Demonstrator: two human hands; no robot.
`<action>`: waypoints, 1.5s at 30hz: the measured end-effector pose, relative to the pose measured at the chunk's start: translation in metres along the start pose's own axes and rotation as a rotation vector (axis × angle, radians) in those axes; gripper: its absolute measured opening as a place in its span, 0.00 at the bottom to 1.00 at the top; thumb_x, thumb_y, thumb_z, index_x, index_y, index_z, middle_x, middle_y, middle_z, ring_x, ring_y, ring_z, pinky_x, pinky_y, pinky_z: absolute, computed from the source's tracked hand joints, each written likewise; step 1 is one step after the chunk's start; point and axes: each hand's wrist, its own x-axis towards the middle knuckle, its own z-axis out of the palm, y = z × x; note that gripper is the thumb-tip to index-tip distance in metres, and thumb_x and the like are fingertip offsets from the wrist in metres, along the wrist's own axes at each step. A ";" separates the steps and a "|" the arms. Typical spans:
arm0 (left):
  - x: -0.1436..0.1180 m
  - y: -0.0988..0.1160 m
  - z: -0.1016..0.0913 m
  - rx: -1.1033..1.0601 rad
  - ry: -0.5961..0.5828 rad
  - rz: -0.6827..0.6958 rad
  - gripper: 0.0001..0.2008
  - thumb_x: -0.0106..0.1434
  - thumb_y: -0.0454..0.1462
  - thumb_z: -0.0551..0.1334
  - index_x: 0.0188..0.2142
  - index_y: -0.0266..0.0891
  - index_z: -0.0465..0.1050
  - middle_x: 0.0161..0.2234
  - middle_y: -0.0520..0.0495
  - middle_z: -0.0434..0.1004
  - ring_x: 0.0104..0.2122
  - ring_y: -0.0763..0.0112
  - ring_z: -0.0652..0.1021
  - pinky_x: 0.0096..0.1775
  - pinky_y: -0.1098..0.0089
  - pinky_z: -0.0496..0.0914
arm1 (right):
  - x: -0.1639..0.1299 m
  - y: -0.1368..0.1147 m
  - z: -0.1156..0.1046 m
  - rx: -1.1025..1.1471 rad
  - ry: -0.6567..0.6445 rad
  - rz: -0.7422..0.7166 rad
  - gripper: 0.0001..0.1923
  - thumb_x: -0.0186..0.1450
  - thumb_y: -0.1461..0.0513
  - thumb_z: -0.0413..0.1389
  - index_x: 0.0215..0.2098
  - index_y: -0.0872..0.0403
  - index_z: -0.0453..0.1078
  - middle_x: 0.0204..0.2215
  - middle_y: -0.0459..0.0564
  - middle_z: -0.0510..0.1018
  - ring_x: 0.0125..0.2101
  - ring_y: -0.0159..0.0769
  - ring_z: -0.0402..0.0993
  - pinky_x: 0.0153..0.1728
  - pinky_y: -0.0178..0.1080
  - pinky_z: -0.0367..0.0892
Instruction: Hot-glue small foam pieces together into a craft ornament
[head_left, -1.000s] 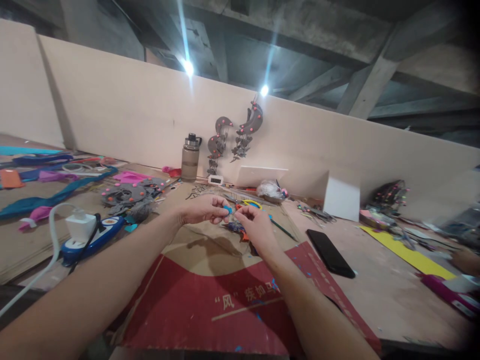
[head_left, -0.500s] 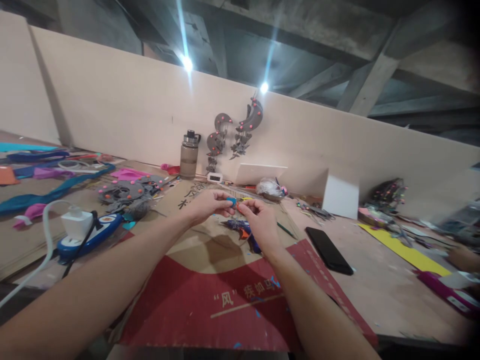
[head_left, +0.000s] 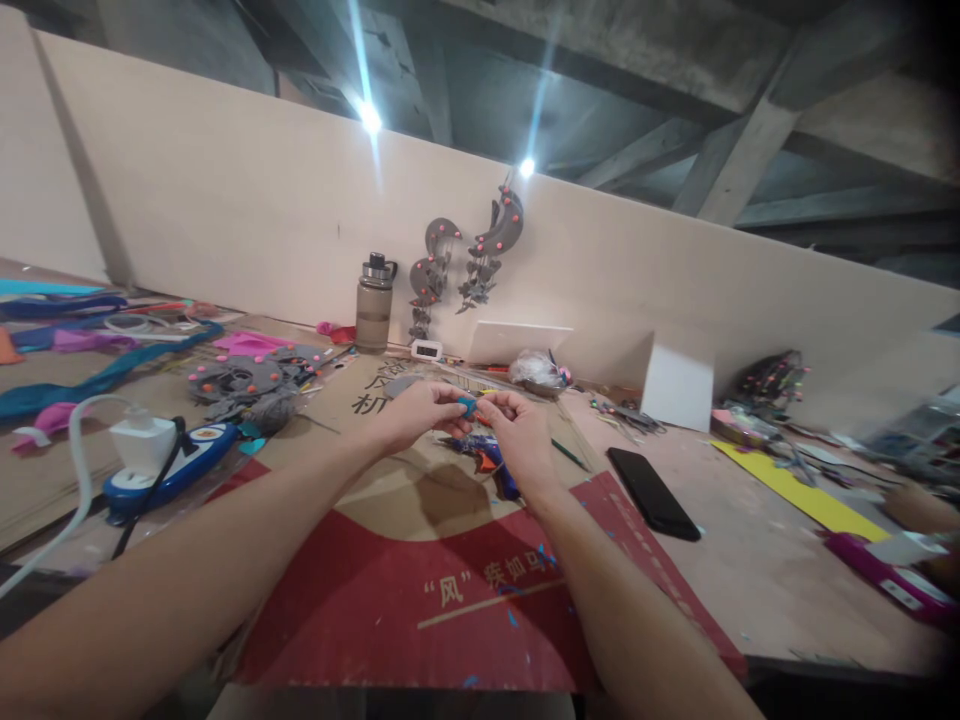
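Note:
My left hand pinches a small blue piece, perhaps felt or foam, between thumb and fingertips. From the other side, the closed fingertips of my right hand meet the piece's edge. Its exact shape is too small to make out. Below both hands a blue glue gun with an orange trigger lies on the cardboard, partly covered by my right hand. Under my forearms spreads the red and brown cardboard, with blue scraps scattered over it. A dark green pencil rests right of my right hand.
A black phone lies at right. Left are a blue power strip with a white charger and grey felt shapes. Behind stand a water bottle and small clock. Another person's hand shows at far right.
Both hands keep their pinch, and the blue piece has turned slightly between the fingertips. The whole view has shifted a little.

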 end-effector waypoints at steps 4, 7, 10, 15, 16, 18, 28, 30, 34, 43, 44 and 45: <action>-0.001 0.002 0.002 -0.027 -0.045 -0.007 0.12 0.55 0.34 0.64 0.40 0.32 0.74 0.30 0.44 0.78 0.29 0.72 0.77 0.37 0.70 0.72 | 0.002 0.006 0.001 -0.015 0.002 -0.003 0.13 0.57 0.54 0.56 0.32 0.56 0.72 0.26 0.47 0.77 0.27 0.33 0.71 0.31 0.35 0.65; -0.003 0.004 0.004 -0.044 -0.055 0.003 0.13 0.55 0.33 0.63 0.41 0.32 0.74 0.29 0.45 0.78 0.30 0.72 0.78 0.37 0.70 0.72 | 0.004 0.009 0.001 -0.010 0.014 0.000 0.13 0.57 0.54 0.56 0.32 0.56 0.72 0.25 0.47 0.77 0.25 0.32 0.70 0.30 0.35 0.64; -0.004 0.004 0.005 0.003 -0.039 0.033 0.13 0.55 0.36 0.64 0.40 0.32 0.74 0.29 0.45 0.78 0.29 0.72 0.77 0.34 0.70 0.72 | 0.005 0.010 0.001 -0.013 0.031 0.005 0.14 0.56 0.54 0.56 0.31 0.56 0.73 0.24 0.47 0.76 0.25 0.32 0.69 0.29 0.35 0.63; -0.003 0.003 0.005 0.175 0.042 0.047 0.12 0.56 0.40 0.64 0.35 0.32 0.74 0.23 0.47 0.76 0.22 0.74 0.75 0.28 0.73 0.71 | 0.004 0.008 0.000 -0.050 0.048 -0.001 0.14 0.56 0.53 0.56 0.31 0.56 0.73 0.23 0.46 0.74 0.24 0.30 0.65 0.27 0.34 0.61; -0.003 0.003 0.005 0.195 0.053 0.053 0.11 0.56 0.40 0.63 0.33 0.33 0.74 0.22 0.48 0.75 0.22 0.74 0.75 0.27 0.73 0.70 | 0.004 0.007 0.001 -0.059 0.052 0.001 0.14 0.56 0.53 0.55 0.31 0.56 0.73 0.23 0.46 0.74 0.24 0.30 0.64 0.27 0.34 0.60; -0.003 0.003 0.003 0.238 0.066 0.076 0.10 0.57 0.40 0.63 0.31 0.33 0.73 0.21 0.48 0.75 0.21 0.75 0.74 0.25 0.75 0.69 | 0.003 0.006 0.001 -0.067 0.056 0.005 0.15 0.56 0.53 0.55 0.31 0.56 0.73 0.23 0.46 0.74 0.23 0.30 0.63 0.27 0.34 0.60; 0.009 -0.005 -0.018 0.014 0.185 0.076 0.07 0.58 0.36 0.63 0.31 0.31 0.72 0.26 0.45 0.77 0.25 0.75 0.76 0.30 0.73 0.71 | -0.004 0.000 0.004 -0.157 -0.059 -0.034 0.13 0.58 0.55 0.53 0.28 0.56 0.72 0.20 0.43 0.70 0.22 0.29 0.61 0.25 0.33 0.55; 0.011 -0.005 -0.025 -0.084 0.273 0.069 0.06 0.57 0.35 0.64 0.32 0.31 0.72 0.28 0.45 0.77 0.25 0.75 0.76 0.29 0.74 0.71 | -0.009 0.000 0.008 -0.174 -0.111 -0.052 0.11 0.59 0.56 0.53 0.27 0.56 0.71 0.20 0.43 0.70 0.22 0.29 0.61 0.25 0.33 0.56; 0.014 -0.006 -0.038 -0.201 0.416 0.069 0.06 0.56 0.32 0.64 0.34 0.31 0.70 0.30 0.44 0.77 0.24 0.78 0.76 0.25 0.77 0.69 | -0.028 -0.002 0.019 -0.320 -0.435 -0.251 0.08 0.59 0.59 0.56 0.27 0.53 0.74 0.25 0.46 0.74 0.29 0.33 0.66 0.33 0.35 0.58; 0.014 -0.003 -0.040 -0.321 0.493 -0.017 0.03 0.57 0.25 0.61 0.30 0.30 0.69 0.26 0.45 0.76 0.24 0.77 0.76 0.27 0.78 0.70 | -0.013 -0.006 -0.006 -0.396 -0.410 -0.249 0.13 0.63 0.55 0.51 0.29 0.52 0.74 0.26 0.46 0.76 0.28 0.33 0.68 0.30 0.35 0.58; 0.013 -0.003 -0.039 -0.326 0.488 -0.031 0.03 0.57 0.24 0.61 0.30 0.30 0.69 0.26 0.44 0.76 0.24 0.77 0.76 0.28 0.78 0.71 | -0.008 -0.003 -0.012 -0.446 -0.325 -0.212 0.12 0.63 0.56 0.51 0.29 0.52 0.73 0.26 0.46 0.76 0.27 0.33 0.68 0.29 0.34 0.58; 0.013 -0.003 -0.038 -0.325 0.480 -0.040 0.04 0.57 0.24 0.60 0.30 0.30 0.69 0.26 0.44 0.76 0.25 0.77 0.77 0.28 0.78 0.71 | -0.004 0.001 -0.017 -0.520 -0.251 -0.176 0.10 0.62 0.57 0.52 0.30 0.53 0.72 0.26 0.47 0.76 0.26 0.32 0.68 0.28 0.34 0.57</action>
